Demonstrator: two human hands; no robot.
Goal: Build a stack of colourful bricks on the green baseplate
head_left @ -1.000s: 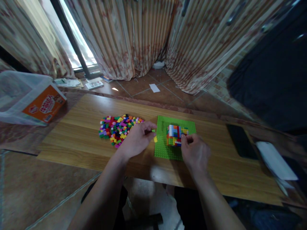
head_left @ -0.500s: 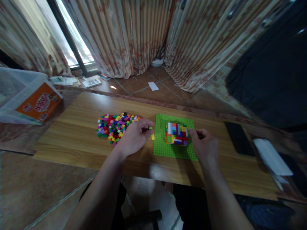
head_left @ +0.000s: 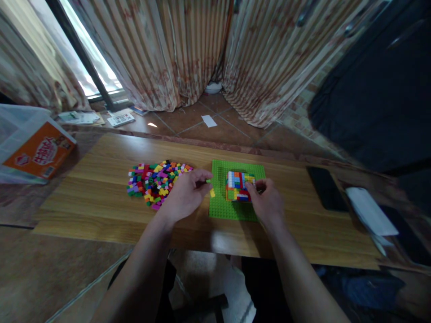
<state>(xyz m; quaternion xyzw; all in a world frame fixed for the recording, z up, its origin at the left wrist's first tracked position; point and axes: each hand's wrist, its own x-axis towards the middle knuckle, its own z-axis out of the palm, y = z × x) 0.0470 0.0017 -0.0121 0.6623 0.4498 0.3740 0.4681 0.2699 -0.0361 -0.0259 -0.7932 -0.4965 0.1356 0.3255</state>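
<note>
My left hand (head_left: 186, 194) is closed in a pinch beside the left edge of the green baseplate (head_left: 218, 211). A small lime-green brick (head_left: 208, 181) shows at its fingertips, with a yellow brick (head_left: 212, 193) just below, seemingly in the same hand. On the baseplate stands a block of multicoloured building bricks (head_left: 236, 180). My right hand (head_left: 269, 202) has thumb and fingers closed over the right part of that block; they hide whatever lies between them. A pile of loose bricks (head_left: 156, 179) spreads left of my left hand, partly covered by it.
The wooden table (head_left: 90, 197) carries a dark phone (head_left: 326, 188) at right, with a white flat object (head_left: 370, 211) farther out. A clear plastic bin (head_left: 23, 119) with an orange label stands left. Curtains (head_left: 151, 58) hang behind the table.
My right hand has moved left, from beside the brick block onto its right part. The left hand keeps its pinch, slightly closer to the baseplate. The whole view has shifted a little.
</note>
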